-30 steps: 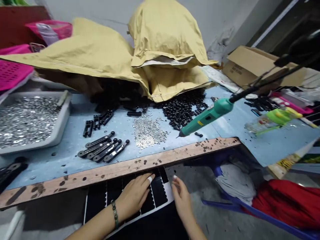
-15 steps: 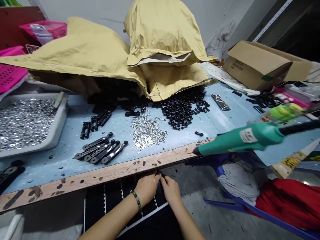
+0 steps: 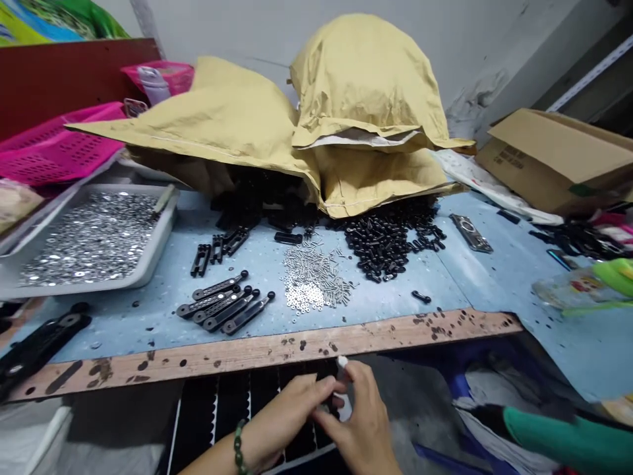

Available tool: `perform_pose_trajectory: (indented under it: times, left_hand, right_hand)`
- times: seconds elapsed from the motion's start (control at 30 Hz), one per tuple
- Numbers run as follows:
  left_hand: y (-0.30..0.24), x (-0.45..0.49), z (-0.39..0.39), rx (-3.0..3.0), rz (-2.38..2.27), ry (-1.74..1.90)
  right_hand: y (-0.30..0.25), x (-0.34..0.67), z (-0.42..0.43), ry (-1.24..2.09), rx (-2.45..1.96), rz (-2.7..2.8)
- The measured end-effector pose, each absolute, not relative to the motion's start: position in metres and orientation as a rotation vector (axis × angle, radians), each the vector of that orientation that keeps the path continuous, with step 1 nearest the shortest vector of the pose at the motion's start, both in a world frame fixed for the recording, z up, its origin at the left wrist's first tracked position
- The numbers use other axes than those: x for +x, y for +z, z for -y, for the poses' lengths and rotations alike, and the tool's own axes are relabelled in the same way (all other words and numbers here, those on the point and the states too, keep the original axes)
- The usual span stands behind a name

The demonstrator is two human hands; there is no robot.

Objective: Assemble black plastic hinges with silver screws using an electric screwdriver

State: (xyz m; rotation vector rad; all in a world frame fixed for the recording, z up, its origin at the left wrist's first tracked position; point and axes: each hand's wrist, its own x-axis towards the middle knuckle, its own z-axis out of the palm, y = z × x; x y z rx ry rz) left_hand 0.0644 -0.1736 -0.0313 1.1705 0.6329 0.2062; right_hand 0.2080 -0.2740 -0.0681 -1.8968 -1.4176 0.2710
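Observation:
Just under the table's front edge my left hand [image 3: 289, 412] and my right hand [image 3: 364, 415] meet, fingers curled toward each other. A green bead bracelet is on the left wrist. Something white covers a fingertip of the right hand. A small pale patch shows between the hands; what they pinch there is too hidden and blurred to name. Below them lies a black surface with white scalloped strips [image 3: 215, 412]. On the table above, several black arms with ball ends [image 3: 232, 307] lie left of a pile of small silver screws and washers [image 3: 314, 280].
A grey tray [image 3: 161, 247] of silver washers stands at left. Yellow paper sacks [image 3: 370, 72] spill black parts [image 3: 378, 244] at the back. A green power screwdriver [image 3: 554, 435] hangs at lower right, near a blue plastic stool [image 3: 448, 389]. A cardboard box [image 3: 558, 158] sits at far right.
My hands have come up and slightly right from below the table edge, and the right fingers have spread more. The green screwdriver has swung down and right. The view has turned left.

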Motion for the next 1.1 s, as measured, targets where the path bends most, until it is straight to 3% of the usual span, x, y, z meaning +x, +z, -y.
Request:
perform_pose_trajectory:
  times: [0.13,0.3,0.5,0.6,0.7,0.93,1.1]
  left_hand:
    - [0.003,0.035,0.154,1.328,-0.748,0.536]
    - [0.033,-0.01,0.141,1.683,-0.821,0.48]
    - [0.017,-0.057,0.111,2.023,-1.331,0.674]
    - [-0.003,-0.07,0.082,2.233,-1.569,0.59]
    - [-0.013,-0.072,0.067,2.297,-1.479,0.459]
    - [-0.002,-0.096,0.094,2.538,-1.409,0.694]
    - [-0.011,-0.104,0.109,2.621,-1.321,0.62]
  right_hand:
    - [-0.029,0.193,0.238,0.446,-1.785,1.661]
    - [0.005,0.177,0.187,0.617,-1.403,1.803]
    - [0.015,0.163,0.141,0.702,-1.398,1.668]
    - [0.013,0.168,0.12,0.793,-1.49,1.517]
    - [0.008,0.163,0.099,0.936,-1.497,1.372]
    - [-0.01,0.128,0.065,1.254,-1.418,1.284]
    - [-0.016,0.11,0.058,1.245,-1.432,1.426]
